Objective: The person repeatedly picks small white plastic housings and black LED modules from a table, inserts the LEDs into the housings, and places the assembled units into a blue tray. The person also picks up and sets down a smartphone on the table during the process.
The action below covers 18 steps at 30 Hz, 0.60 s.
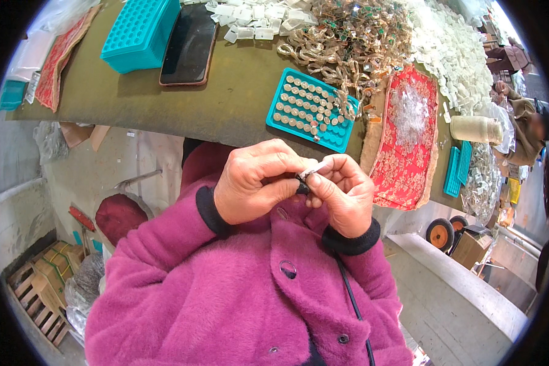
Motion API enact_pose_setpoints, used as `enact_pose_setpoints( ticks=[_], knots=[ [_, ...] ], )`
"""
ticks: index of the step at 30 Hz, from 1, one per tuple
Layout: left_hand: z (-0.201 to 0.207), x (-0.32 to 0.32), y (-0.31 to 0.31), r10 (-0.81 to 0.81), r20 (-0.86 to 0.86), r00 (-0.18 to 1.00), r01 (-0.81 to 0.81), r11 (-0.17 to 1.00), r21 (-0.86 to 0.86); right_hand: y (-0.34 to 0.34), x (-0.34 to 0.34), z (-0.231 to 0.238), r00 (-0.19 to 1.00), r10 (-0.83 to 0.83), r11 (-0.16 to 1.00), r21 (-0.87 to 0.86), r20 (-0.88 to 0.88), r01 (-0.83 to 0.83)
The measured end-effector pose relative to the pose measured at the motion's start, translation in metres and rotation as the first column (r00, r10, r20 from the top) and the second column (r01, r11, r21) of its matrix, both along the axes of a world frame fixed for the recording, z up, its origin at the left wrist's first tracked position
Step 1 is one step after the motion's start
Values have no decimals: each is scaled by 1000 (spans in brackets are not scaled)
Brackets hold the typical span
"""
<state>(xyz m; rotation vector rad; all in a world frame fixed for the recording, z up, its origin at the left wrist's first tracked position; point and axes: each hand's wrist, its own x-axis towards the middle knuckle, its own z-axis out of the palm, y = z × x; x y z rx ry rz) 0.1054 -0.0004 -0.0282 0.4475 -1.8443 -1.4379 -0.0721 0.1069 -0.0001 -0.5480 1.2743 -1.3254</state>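
Both of my hands meet just off the table's near edge, in front of my chest. My left hand is closed, thumb and fingers pinching a small black piece. My right hand pinches a small whitish strip between thumb and forefinger. The two pieces touch or nearly touch; fingers hide how they fit together. Just beyond my hands, a teal tray lies on the table, holding rows of small round pale metallic pieces. A tangle of clear and brownish looped pieces overlaps its far right corner.
A stack of teal perforated racks and a dark phone lie at the back left. Clear plastic pieces heap up at the back right. A red patterned cloth pad bears clear bits. Another person sits at far right.
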Motion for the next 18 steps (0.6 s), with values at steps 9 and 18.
enact_pose_setpoints(
  ticks=[9, 18],
  knots=[
    [0, 2, 11, -91, -98, 991, 134, 678, 723, 6, 9, -3, 956, -63, 989, -143, -285, 23],
    [-10, -1, 16, -57, -263, 963, 177, 869, 461, 14, 10, 3, 915, 48, 976, -176, -400, -128]
  ],
)
